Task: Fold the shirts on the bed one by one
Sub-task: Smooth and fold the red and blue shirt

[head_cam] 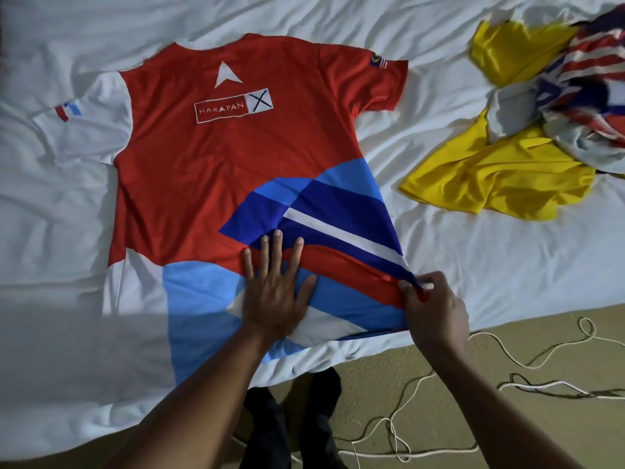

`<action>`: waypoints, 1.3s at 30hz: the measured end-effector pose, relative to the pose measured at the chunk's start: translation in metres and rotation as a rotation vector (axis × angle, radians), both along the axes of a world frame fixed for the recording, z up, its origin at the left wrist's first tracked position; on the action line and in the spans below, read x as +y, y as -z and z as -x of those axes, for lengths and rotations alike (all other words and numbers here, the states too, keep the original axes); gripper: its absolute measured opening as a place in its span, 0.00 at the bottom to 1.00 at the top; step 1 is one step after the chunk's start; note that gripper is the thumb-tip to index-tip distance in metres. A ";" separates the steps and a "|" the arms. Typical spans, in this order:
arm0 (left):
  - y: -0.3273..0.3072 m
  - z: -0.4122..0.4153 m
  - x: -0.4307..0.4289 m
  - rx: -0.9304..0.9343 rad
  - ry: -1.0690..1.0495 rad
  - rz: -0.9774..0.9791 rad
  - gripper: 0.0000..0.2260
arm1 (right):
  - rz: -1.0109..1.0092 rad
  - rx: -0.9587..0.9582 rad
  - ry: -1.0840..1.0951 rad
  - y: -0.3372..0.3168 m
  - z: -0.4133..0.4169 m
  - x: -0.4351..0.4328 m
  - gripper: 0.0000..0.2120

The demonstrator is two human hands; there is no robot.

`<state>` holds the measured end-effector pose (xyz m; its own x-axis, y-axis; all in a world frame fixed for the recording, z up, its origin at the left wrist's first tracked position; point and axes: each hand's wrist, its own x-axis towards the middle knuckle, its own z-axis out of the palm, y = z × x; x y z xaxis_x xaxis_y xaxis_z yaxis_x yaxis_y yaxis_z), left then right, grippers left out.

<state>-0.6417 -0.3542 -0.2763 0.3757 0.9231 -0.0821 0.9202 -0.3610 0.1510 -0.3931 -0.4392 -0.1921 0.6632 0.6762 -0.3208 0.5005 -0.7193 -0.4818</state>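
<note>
**Red shirt laid out, side fold about to start**

The red shirt (216, 170) lies spread on the bed (473, 265), printed side up, collar away from the person and both sleeves out. The left hand (275, 296) presses flat with straight fingers near the hem. The right hand (434, 306) pinches the hem's right corner, lifting it slightly. This looks like smoothing before the first fold. Next, the pinched side likely needs carrying inward over the middle. A yellow shirt (500, 177) and a striped shirt (595, 62) lie crumpled well apart, unfolded. The striped one is cut off by the frame, and shadow blurs the hem's left end.
</note>
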 end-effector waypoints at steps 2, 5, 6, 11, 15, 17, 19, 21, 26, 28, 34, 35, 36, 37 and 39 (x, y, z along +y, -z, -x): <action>0.001 0.000 0.000 0.001 0.001 -0.005 0.33 | -0.060 -0.232 -0.101 0.001 0.006 -0.002 0.16; 0.001 -0.001 0.000 0.006 -0.007 0.005 0.33 | -0.234 -0.362 -0.324 0.005 0.025 0.009 0.26; 0.002 -0.001 -0.001 0.002 -0.008 -0.002 0.33 | -0.224 -0.354 -0.439 0.008 0.034 0.016 0.27; 0.006 0.000 -0.001 -0.021 0.001 -0.086 0.32 | -0.034 -0.358 -0.696 0.048 0.048 0.027 0.32; 0.007 0.000 -0.001 0.013 0.017 -0.039 0.33 | -0.009 -0.433 -0.653 0.067 0.028 0.006 0.34; 0.004 0.000 0.000 0.014 0.018 -0.023 0.33 | -0.005 -0.442 -0.636 0.068 0.022 0.000 0.35; 0.003 -0.001 0.000 -0.006 0.013 -0.020 0.33 | -0.016 -0.435 -0.622 0.065 0.023 -0.001 0.35; -0.001 -0.001 0.000 -0.047 -0.008 -0.013 0.32 | -0.031 -0.424 -0.588 0.056 0.026 0.002 0.34; -0.027 -0.015 0.029 -0.197 -0.077 -0.079 0.21 | -0.041 -0.427 -0.535 0.033 0.024 0.039 0.34; -0.041 -0.026 0.050 -0.236 -0.077 -0.110 0.17 | -0.043 -0.436 -0.540 0.025 0.021 0.064 0.34; -0.056 -0.072 0.126 -0.360 -0.061 -0.086 0.13 | -0.110 -0.439 -0.570 0.016 0.003 0.152 0.31; -0.057 -0.080 0.139 -0.389 -0.077 -0.074 0.12 | -0.109 -0.429 -0.593 0.016 -0.002 0.169 0.30; -0.058 -0.089 0.151 -0.417 -0.099 -0.051 0.11 | -0.106 -0.409 -0.614 0.017 -0.007 0.185 0.29; -0.059 -0.098 0.162 -0.444 -0.124 -0.016 0.10 | -0.105 -0.392 -0.628 0.017 -0.013 0.203 0.28; -0.061 -0.117 0.183 -0.497 -0.173 0.055 0.10 | -0.152 -0.400 -0.636 0.019 -0.026 0.238 0.26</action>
<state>-0.5246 -0.1712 -0.2156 0.2237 0.9745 0.0173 0.7781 -0.1893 0.5989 -0.3666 -0.2014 -0.2113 0.1775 0.9841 -0.0110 0.9530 -0.1747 -0.2474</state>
